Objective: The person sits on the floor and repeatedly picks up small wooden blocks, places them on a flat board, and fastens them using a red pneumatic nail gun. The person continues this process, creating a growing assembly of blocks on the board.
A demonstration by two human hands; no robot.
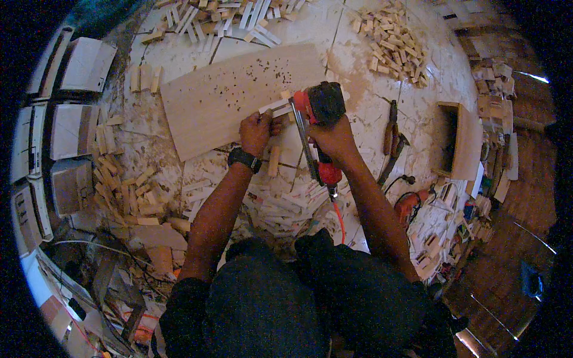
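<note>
At the centre of the frame, we see the right hand (337,140) wrapped tight around the grip of a red and black nail gun (316,128), its dark head pointing up-frame and an orange hose (340,218) trailing down from its handle. The left hand (256,131), a black wristwatch (243,159) on its wrist, pinches a small pale wood strip (276,107) just left of the tool's nose, pressing it against the right end of a long, light plywood board (233,95) speckled with dark spots. The board lies tilted across the upper middle of the frame on a dusty floor. We note heaps of short wood blocks (397,45) at upper right, and pliers (391,134) lying to the right of the hands
</note>
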